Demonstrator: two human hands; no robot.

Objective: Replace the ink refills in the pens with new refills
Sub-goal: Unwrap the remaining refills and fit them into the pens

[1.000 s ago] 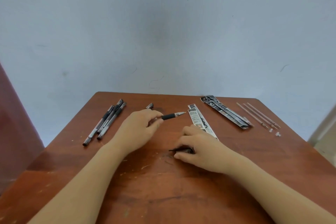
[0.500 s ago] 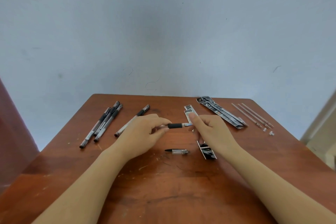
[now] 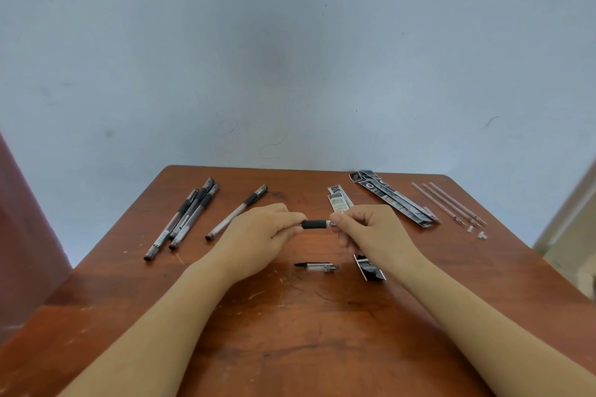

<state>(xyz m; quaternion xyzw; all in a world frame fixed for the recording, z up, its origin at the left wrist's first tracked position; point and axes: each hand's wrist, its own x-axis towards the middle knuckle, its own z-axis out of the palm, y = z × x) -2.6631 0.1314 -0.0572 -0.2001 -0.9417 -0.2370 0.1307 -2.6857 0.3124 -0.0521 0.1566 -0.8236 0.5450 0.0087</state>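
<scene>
- Left hand: knuckles up, fingers curled, thumb and fingertips pinching one end of the pen.
- Right hand: knuckles up, fingers curled, pinching the opposite end.
- Left forearm: bare, entering from lower left.
- Right forearm: bare, entering from lower right; both converge toward centre.

You have open surface near you, between and outside your forearms. In the middle, your left hand and right hand grip the held pen, bridging the way, and a pen cap lies just below it. A pen cluster and a single pen block the far left. Wrappers and thin refills block the far right. A bare lane runs between the single pen and the refill packet.
</scene>
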